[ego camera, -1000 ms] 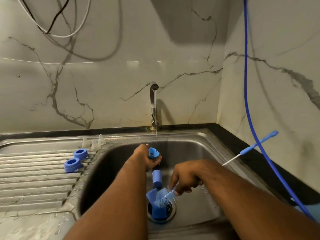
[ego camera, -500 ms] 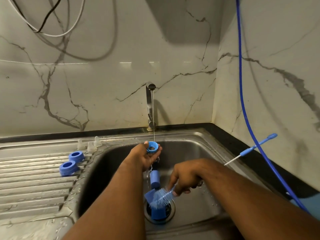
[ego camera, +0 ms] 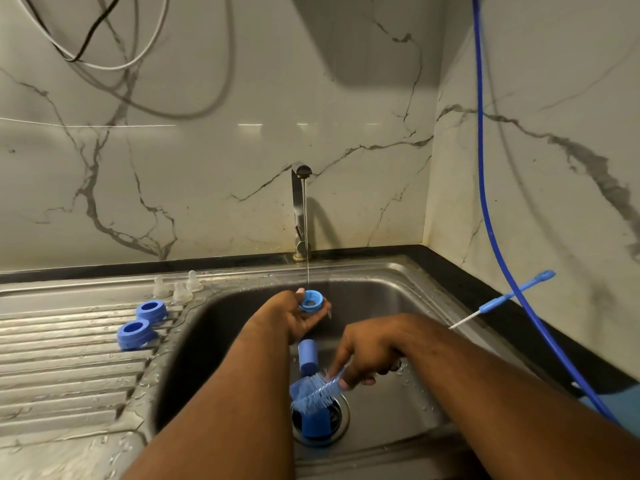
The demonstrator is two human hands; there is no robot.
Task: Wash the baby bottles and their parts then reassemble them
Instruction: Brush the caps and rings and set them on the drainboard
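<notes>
Head: cap (ego camera: pixel 311 301) betw. L fingers (ego camera: pixel 314 319)

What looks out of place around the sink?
Nothing damaged. A blue bottle part sits on the drain, partly covering it, while the left hand rinses a blue ring and the right hand holds the bottle brush. A thin brush lies askew across counter and sink rim.

The steel drainboard (ego camera: pixel 62 375) bears two blue rings (ego camera: pixel 151 310) and three clear teats (ego camera: pixel 178 289); blue bottles (ego camera: pixel 308 356) lie in the basin (ego camera: pixel 398 299).
</notes>
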